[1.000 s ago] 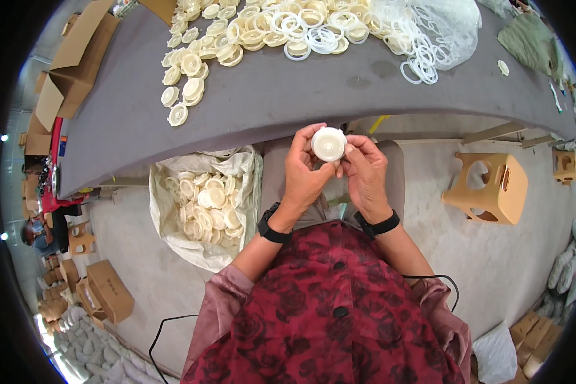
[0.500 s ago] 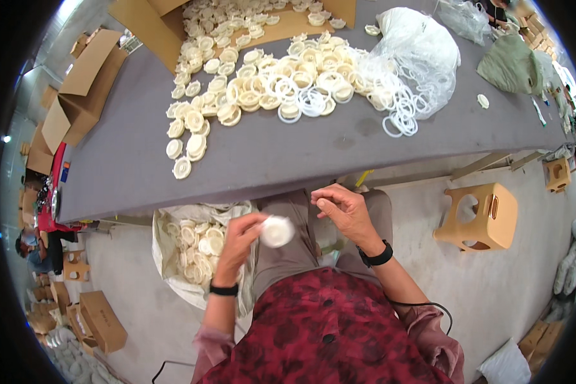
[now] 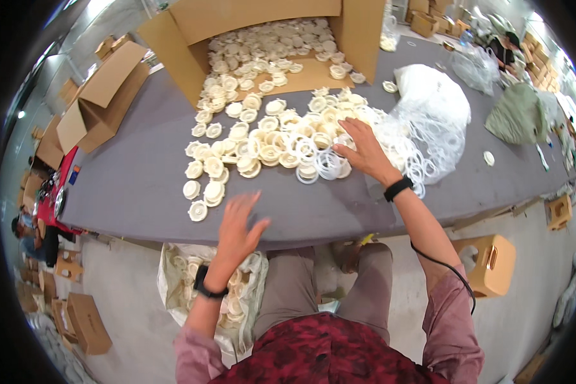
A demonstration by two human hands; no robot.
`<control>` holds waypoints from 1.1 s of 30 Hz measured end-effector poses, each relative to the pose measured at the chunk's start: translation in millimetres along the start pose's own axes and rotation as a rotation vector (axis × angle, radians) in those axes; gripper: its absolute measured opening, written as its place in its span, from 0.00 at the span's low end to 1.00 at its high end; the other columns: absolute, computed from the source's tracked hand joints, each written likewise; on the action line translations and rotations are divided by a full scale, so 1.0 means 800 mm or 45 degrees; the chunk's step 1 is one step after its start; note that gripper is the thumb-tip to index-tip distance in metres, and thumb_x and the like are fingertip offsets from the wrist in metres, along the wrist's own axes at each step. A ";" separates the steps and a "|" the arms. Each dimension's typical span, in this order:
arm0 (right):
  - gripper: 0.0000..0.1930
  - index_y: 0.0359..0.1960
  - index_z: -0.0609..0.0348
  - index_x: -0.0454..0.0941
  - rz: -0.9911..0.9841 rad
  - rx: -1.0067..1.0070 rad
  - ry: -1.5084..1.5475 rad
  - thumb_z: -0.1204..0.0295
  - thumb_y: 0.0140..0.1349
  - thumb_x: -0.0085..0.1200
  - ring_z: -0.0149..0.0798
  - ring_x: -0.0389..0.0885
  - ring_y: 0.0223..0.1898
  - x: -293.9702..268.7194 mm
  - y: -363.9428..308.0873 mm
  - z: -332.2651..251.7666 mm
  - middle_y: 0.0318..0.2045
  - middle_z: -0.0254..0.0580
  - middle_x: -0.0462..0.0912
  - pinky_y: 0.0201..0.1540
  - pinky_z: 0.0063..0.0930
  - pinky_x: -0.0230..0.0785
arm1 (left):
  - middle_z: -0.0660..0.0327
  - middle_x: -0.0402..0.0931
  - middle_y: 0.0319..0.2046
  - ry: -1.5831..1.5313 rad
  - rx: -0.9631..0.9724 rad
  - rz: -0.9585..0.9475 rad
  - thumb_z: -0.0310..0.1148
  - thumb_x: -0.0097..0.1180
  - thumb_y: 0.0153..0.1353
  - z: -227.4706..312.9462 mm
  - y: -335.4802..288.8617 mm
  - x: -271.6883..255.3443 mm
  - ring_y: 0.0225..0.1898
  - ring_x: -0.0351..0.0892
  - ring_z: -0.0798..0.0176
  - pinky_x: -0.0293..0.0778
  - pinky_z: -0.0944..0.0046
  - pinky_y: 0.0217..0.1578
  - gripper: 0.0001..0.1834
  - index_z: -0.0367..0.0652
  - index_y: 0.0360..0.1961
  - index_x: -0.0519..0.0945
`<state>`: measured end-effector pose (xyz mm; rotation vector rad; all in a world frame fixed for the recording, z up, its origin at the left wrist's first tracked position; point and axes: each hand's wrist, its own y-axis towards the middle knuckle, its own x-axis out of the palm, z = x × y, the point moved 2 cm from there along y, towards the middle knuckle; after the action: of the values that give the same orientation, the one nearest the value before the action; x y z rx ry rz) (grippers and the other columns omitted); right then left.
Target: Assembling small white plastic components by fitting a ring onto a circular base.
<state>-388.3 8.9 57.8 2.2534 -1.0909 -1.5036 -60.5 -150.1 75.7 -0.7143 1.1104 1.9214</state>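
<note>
My left hand [image 3: 238,229] is above the front edge of the grey table, its fingers apart and slightly blurred, holding nothing. Closest to it is a round cream plastic cap [image 3: 198,210] at the near left end of the pile. Stretched over the heap of cream plastic caps [image 3: 269,153], my right hand [image 3: 367,152] has its thumb apart from its fingers, with no object visible in it. Translucent white rings [image 3: 328,164] lie on the caps beside that thumb. More rings spill from a clear plastic bag [image 3: 432,109] to the right.
Behind the pile, a cardboard box [image 3: 358,45] lies open toward me, with many caps inside. A white woven sack [image 3: 256,288] of caps stands below the table edge. An orange stool [image 3: 496,265] is at the right. Another person [image 3: 507,51] sits at the far right.
The white cap is gone from my left hand, which has risen from over my lap to the table edge and opened. My right hand has reached forward onto the pile. The view has tilted up.
</note>
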 end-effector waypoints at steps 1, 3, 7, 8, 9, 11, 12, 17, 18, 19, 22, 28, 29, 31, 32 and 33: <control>0.35 0.64 0.60 0.70 -0.062 -0.036 -0.107 0.50 0.62 0.59 0.63 0.62 0.67 0.014 0.020 0.012 0.63 0.62 0.69 0.68 0.52 0.56 | 0.45 0.73 0.57 -0.031 0.029 0.045 0.38 0.67 0.58 -0.012 0.039 0.017 0.60 0.69 0.40 0.65 0.49 0.61 0.33 0.41 0.63 0.72; 0.40 0.67 0.56 0.69 -0.131 -0.033 -0.153 0.41 0.61 0.56 0.66 0.58 0.70 0.043 0.059 0.025 0.67 0.62 0.65 0.70 0.55 0.53 | 0.42 0.69 0.62 0.061 0.045 0.099 0.45 0.65 0.59 -0.043 0.108 0.046 0.64 0.65 0.39 0.61 0.47 0.65 0.37 0.43 0.67 0.69; 0.44 0.69 0.46 0.67 -0.321 0.032 -0.282 0.32 0.57 0.53 0.64 0.58 0.70 0.083 0.108 0.018 0.68 0.60 0.65 0.70 0.53 0.54 | 0.40 0.70 0.62 0.398 0.019 0.143 0.59 0.60 0.60 -0.087 0.196 0.091 0.65 0.65 0.38 0.61 0.45 0.65 0.41 0.46 0.68 0.70; 0.44 0.70 0.46 0.67 -0.405 0.006 -0.237 0.33 0.57 0.54 0.63 0.60 0.70 0.088 0.107 0.009 0.68 0.58 0.66 0.70 0.52 0.56 | 0.42 0.72 0.60 0.452 -0.027 0.032 0.63 0.58 0.58 -0.084 0.205 0.094 0.63 0.68 0.39 0.64 0.44 0.62 0.42 0.47 0.67 0.71; 0.45 0.70 0.46 0.67 -0.492 -0.022 -0.192 0.33 0.57 0.54 0.62 0.61 0.69 0.093 0.107 0.000 0.68 0.56 0.67 0.69 0.50 0.58 | 0.43 0.74 0.58 0.503 -0.077 -0.079 0.66 0.57 0.57 -0.082 0.209 0.095 0.61 0.70 0.40 0.67 0.43 0.59 0.43 0.49 0.66 0.73; 0.43 0.69 0.47 0.68 -0.504 -0.072 -0.082 0.36 0.57 0.56 0.59 0.66 0.66 0.099 0.103 -0.005 0.65 0.52 0.72 0.67 0.46 0.62 | 0.45 0.76 0.56 0.480 -0.114 -0.187 0.67 0.57 0.56 -0.064 0.209 0.089 0.59 0.72 0.41 0.69 0.43 0.55 0.43 0.50 0.65 0.74; 0.41 0.68 0.48 0.69 -0.481 -0.117 -0.057 0.39 0.57 0.58 0.57 0.68 0.64 0.102 0.098 -0.006 0.63 0.51 0.74 0.65 0.45 0.63 | 0.47 0.78 0.54 0.455 -0.139 -0.294 0.69 0.57 0.55 -0.059 0.206 0.089 0.56 0.74 0.42 0.70 0.42 0.51 0.43 0.51 0.64 0.76; 0.35 0.66 0.53 0.70 -0.458 -0.310 0.065 0.53 0.58 0.62 0.54 0.72 0.59 0.071 0.066 -0.026 0.58 0.50 0.78 0.63 0.42 0.63 | 0.49 0.79 0.50 0.410 -0.003 -0.084 0.68 0.58 0.54 -0.035 0.167 0.103 0.56 0.73 0.46 0.65 0.40 0.50 0.42 0.50 0.61 0.77; 0.34 0.66 0.54 0.70 -0.493 -0.289 0.082 0.55 0.58 0.62 0.54 0.71 0.59 0.061 0.058 -0.035 0.58 0.50 0.77 0.63 0.42 0.63 | 0.49 0.79 0.50 0.421 -0.038 -0.077 0.68 0.58 0.54 -0.028 0.159 0.104 0.56 0.73 0.46 0.65 0.40 0.50 0.42 0.50 0.61 0.77; 0.34 0.66 0.54 0.70 -0.509 -0.306 0.092 0.55 0.58 0.62 0.54 0.71 0.59 0.053 0.051 -0.040 0.58 0.50 0.77 0.63 0.42 0.63 | 0.49 0.79 0.50 0.399 -0.025 -0.088 0.68 0.57 0.54 -0.018 0.154 0.108 0.57 0.72 0.45 0.63 0.40 0.51 0.42 0.48 0.61 0.76; 0.34 0.65 0.56 0.70 -0.582 -0.348 0.082 0.58 0.58 0.62 0.54 0.70 0.59 0.044 0.036 -0.057 0.57 0.50 0.76 0.63 0.43 0.63 | 0.47 0.79 0.50 0.403 -0.005 -0.028 0.67 0.57 0.56 -0.005 0.131 0.112 0.59 0.70 0.43 0.61 0.40 0.52 0.42 0.46 0.61 0.76; 0.30 0.63 0.57 0.73 -0.556 -0.363 0.107 0.62 0.58 0.62 0.55 0.68 0.62 0.025 0.009 -0.066 0.59 0.50 0.75 0.67 0.46 0.60 | 0.46 0.69 0.61 0.224 0.045 0.097 0.60 0.59 0.59 0.009 0.102 0.102 0.66 0.62 0.39 0.52 0.29 0.65 0.37 0.45 0.62 0.74; 0.30 0.63 0.57 0.73 -0.552 -0.366 0.108 0.62 0.58 0.62 0.55 0.68 0.62 0.023 0.006 -0.065 0.59 0.50 0.75 0.67 0.46 0.60 | 0.46 0.69 0.61 0.228 0.047 0.100 0.60 0.59 0.59 0.002 0.100 0.091 0.66 0.62 0.39 0.52 0.29 0.65 0.37 0.45 0.62 0.74; 0.31 0.62 0.58 0.73 -0.582 -0.313 0.043 0.59 0.58 0.62 0.55 0.66 0.65 0.020 -0.002 -0.055 0.61 0.50 0.74 0.69 0.46 0.58 | 0.47 0.71 0.59 0.278 0.000 0.336 0.57 0.62 0.58 -0.029 0.100 0.057 0.65 0.64 0.42 0.57 0.34 0.63 0.34 0.45 0.59 0.76; 0.33 0.64 0.57 0.71 -0.601 -0.285 0.042 0.56 0.58 0.61 0.55 0.62 0.69 0.016 -0.006 -0.051 0.65 0.49 0.71 0.71 0.47 0.53 | 0.48 0.72 0.58 0.277 -0.063 0.423 0.55 0.62 0.58 -0.058 0.102 0.040 0.64 0.66 0.42 0.59 0.36 0.62 0.32 0.44 0.57 0.77; 0.33 0.64 0.57 0.71 -0.591 -0.268 0.030 0.56 0.58 0.61 0.55 0.62 0.69 0.011 -0.006 -0.048 0.65 0.49 0.71 0.71 0.47 0.53 | 0.49 0.73 0.57 0.264 -0.118 0.504 0.53 0.63 0.58 -0.093 0.109 0.024 0.62 0.67 0.43 0.62 0.39 0.61 0.30 0.43 0.55 0.79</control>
<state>-351.2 -2.0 66.0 2.4675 -0.3867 -1.6519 -137.7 -235.7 65.5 -0.8045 1.3794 2.2814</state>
